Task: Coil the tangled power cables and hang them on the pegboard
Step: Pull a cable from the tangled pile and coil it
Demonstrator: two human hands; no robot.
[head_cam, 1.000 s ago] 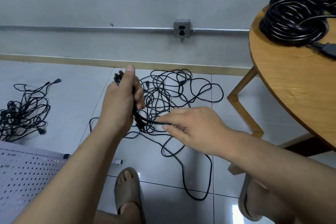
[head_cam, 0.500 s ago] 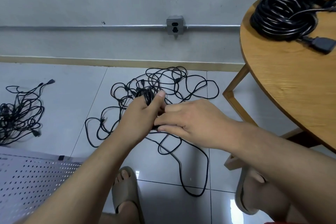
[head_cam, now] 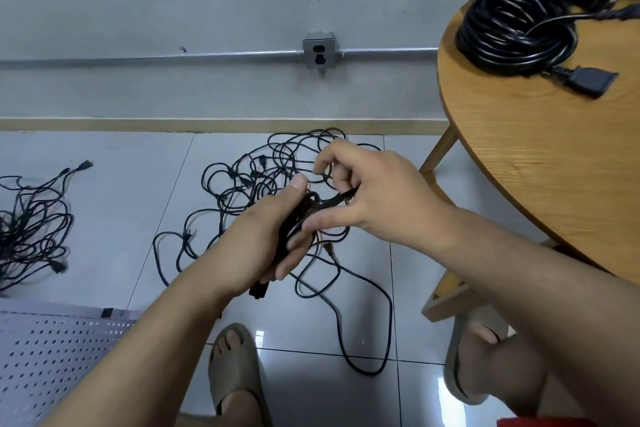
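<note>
A tangle of thin black power cables point(head_cam: 256, 180) lies on the grey floor tiles ahead of me. My left hand point(head_cam: 266, 236) grips a small bundle of coiled black cable point(head_cam: 294, 218), with a plug sticking out below the fist. My right hand point(head_cam: 367, 194) pinches a strand of the same cable just to the right of the bundle, at thumb and fingers. A long loop of the cable point(head_cam: 367, 322) trails over the floor toward me. The white perforated pegboard point(head_cam: 52, 350) lies flat at the lower left.
A second tangle of black cables point(head_cam: 31, 225) lies on the floor at the far left. Thick coiled cables point(head_cam: 516, 24) sit on a round wooden table point(head_cam: 540, 156) at the right. A wall socket point(head_cam: 319, 51) is ahead. My sandalled feet are below.
My left hand dropped from an upright hold and now grips the bundle lower. My right hand rose from the floor side and now leads a strand across the top of the bundle.
</note>
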